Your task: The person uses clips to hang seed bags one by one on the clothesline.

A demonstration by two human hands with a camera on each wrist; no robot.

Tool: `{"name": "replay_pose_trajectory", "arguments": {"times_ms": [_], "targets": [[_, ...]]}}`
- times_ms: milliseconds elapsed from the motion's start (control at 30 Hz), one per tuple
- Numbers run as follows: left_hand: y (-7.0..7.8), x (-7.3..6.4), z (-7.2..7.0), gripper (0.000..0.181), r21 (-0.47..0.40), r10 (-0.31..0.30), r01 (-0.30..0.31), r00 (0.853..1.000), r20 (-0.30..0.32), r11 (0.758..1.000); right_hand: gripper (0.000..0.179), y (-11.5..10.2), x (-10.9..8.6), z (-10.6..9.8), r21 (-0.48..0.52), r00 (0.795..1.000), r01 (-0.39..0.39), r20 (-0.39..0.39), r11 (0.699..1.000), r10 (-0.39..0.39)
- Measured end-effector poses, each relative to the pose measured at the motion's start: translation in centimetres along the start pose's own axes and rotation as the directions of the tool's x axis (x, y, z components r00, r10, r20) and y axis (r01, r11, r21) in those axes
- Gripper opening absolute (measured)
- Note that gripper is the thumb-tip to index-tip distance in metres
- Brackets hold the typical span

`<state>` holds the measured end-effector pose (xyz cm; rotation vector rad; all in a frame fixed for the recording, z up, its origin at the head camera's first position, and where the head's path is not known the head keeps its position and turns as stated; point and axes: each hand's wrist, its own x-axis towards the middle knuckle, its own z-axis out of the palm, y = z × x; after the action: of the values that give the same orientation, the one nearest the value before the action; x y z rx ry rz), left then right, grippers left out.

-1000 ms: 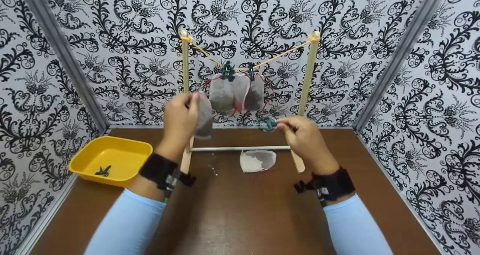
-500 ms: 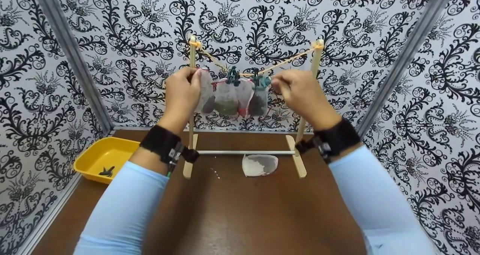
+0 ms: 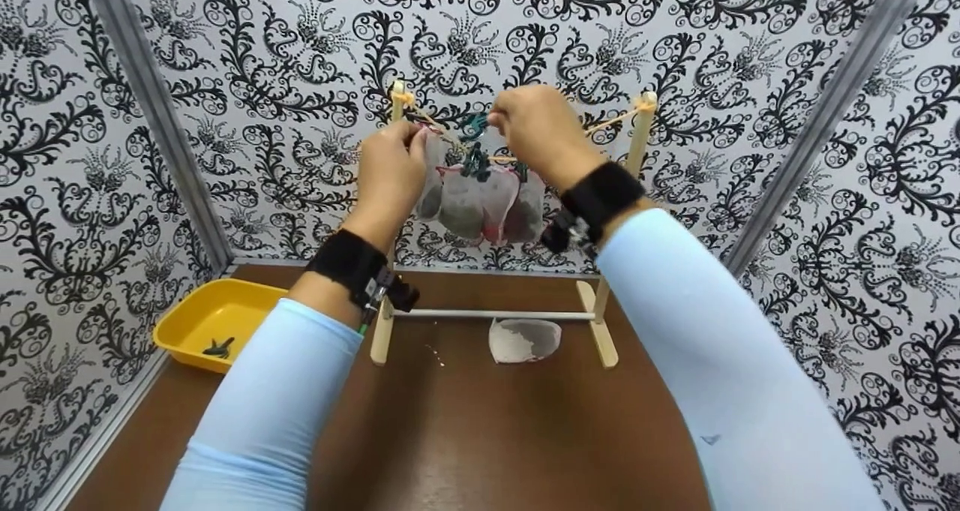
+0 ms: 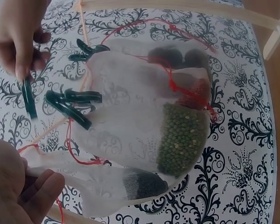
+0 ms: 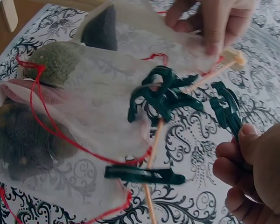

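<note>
My left hand (image 3: 390,169) pinches the top of a white mesh drawstring bag (image 4: 98,179) with dark contents, beside the left part of the cord (image 5: 150,200). Between thumb and fingers of my right hand (image 3: 540,132) is a green clothespin (image 5: 227,109), raised above the cord and apart from it. Two spots on the cord carry green clothespins (image 4: 72,105), from which other mesh bags hang. One hanging bag has green beans (image 4: 182,140) at its bottom; another holds dark lumps (image 5: 28,140). Red drawstrings (image 5: 79,144) trail over them.
Wooden posts (image 3: 639,143) hold the cord at both ends, joined low down by a white rod (image 3: 487,314). A mesh bag with white contents (image 3: 521,340) lies on the brown table (image 3: 480,436). At left, a yellow tub (image 3: 176,338) holds dark green clothespins (image 3: 220,347).
Both hands have risen to the cord. The left brought its bag up beside the hanging ones; the right moved up and leftward with the clothespin, passing over the right-hand clip.
</note>
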<state>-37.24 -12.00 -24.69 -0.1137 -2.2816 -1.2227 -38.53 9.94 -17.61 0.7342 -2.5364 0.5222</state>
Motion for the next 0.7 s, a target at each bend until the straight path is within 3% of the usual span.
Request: {"name": "replay_pose_trajectory", "arguments": {"times_ms": [233, 500, 700], "targets": [[0.6, -0.2, 0.3, 0.024, -0.004, -0.026, 0.027, 0.998, 0.060, 1.000, 0.024, -0.7, 1.3, 2.0, -0.038, 0.999, 0.043, -0.031, 0.998, -0.044], [0.7, -0.3, 0.2, 0.020, -0.002, -0.018, 0.019, 0.996, 0.086, 1.000, 0.023, -1.5, 1.4, 2.4, -0.034, 0.995, 0.013, 0.101, 0.999, -0.010], [-0.4, -0.4, 0.2, 0.018, 0.054, 0.038, -0.040, 0.999, 0.033, 0.998, 0.061, -1.9, 0.9, 2.0, -0.050, 0.981, -0.010, 0.194, 0.999, 0.020]]}}
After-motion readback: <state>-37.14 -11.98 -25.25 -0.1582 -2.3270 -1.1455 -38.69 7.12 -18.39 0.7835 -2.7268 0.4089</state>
